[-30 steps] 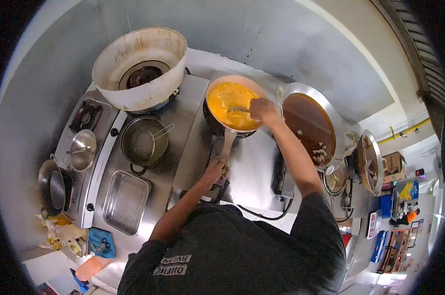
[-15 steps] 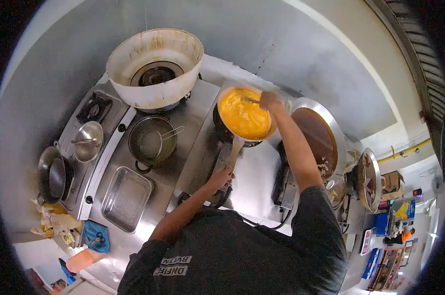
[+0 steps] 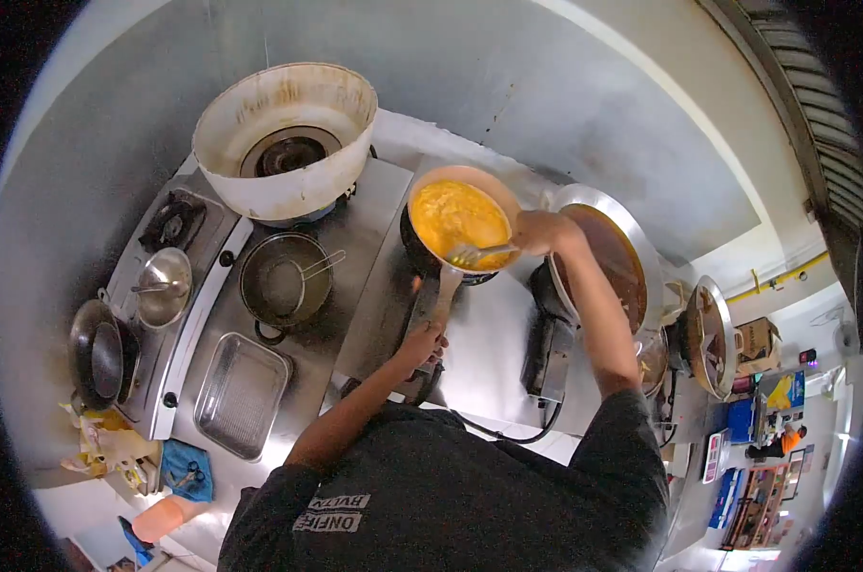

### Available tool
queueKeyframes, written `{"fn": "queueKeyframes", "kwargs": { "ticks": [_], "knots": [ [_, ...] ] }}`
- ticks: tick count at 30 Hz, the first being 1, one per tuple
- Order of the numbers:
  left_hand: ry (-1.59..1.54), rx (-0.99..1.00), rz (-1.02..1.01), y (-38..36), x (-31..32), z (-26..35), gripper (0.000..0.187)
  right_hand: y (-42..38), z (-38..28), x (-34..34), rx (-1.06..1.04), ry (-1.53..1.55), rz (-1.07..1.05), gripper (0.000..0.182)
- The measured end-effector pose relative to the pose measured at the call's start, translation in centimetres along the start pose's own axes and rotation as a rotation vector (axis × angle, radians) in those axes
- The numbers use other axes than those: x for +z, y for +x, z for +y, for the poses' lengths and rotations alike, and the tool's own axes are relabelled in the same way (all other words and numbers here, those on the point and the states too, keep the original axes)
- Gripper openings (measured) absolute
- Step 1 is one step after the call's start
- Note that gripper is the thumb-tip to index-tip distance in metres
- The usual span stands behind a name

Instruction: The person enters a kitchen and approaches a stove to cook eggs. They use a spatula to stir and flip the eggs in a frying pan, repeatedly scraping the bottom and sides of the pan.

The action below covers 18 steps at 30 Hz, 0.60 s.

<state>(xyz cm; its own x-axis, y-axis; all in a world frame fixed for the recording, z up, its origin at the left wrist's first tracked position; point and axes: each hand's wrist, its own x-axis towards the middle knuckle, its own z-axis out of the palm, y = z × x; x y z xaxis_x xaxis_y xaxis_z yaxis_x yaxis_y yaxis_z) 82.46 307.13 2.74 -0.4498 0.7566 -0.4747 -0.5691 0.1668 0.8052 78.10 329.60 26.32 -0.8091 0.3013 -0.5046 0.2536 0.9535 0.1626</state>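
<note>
My left hand (image 3: 424, 343) is closed around the wooden-looking handle (image 3: 443, 297) of a frying pan (image 3: 506, 190) with a pale tan inside. The pan is tilted, and yellow-orange, partly set egg mixture (image 3: 455, 214) gathers toward its near left side. In my right hand (image 3: 544, 233) is a metal fork (image 3: 467, 255). Its head lies over the near rim of the pan, beside the egg, and its tines are too small to make out clearly. Beneath the pan stands a dark burner, mostly hidden.
A large pan of brown sauce (image 3: 598, 250) stands to my right, close to my forearm. On my left are a black wok with a strainer (image 3: 284, 286), a wire-mesh tray (image 3: 244, 396), a steel bowl (image 3: 164, 288) and a tall white ring (image 3: 288, 181) around a burner.
The pan has tilted, baring its far right wall as the egg shifts toward the near left. My right hand and fork have moved down from the egg's middle to the near rim.
</note>
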Motion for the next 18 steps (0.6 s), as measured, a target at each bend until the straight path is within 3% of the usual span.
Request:
{"fn": "queueKeyframes", "kwargs": {
  "ticks": [3,5,7,9,14,18],
  "knots": [
    [0.058,-0.009,-0.019,0.7,-0.5,-0.7,0.028,0.9,-1.7,1.5,-0.099,-0.041,-0.010,0.035],
    [0.109,-0.026,-0.035,-0.1,-0.2,0.3,0.028,2.5,-2.2,2.8,-0.064,0.044,0.111,0.037],
    [0.066,-0.055,0.081,-1.8,0.8,1.9,0.029,4.1,-2.5,3.0,-0.117,0.036,0.107,0.036],
    [0.058,-0.026,0.053,-1.1,0.4,1.1,0.029,5.5,-2.7,3.3,-0.169,0.029,0.099,0.036],
    [0.004,0.014,-0.008,1.0,-0.5,-1.3,0.029,8.8,-3.0,3.4,-0.033,0.206,0.238,0.032],
    [0.022,0.000,-0.028,1.6,-0.6,-1.4,0.028,13.4,-0.3,5.2,-0.177,0.004,0.315,0.028]
  ]
}}
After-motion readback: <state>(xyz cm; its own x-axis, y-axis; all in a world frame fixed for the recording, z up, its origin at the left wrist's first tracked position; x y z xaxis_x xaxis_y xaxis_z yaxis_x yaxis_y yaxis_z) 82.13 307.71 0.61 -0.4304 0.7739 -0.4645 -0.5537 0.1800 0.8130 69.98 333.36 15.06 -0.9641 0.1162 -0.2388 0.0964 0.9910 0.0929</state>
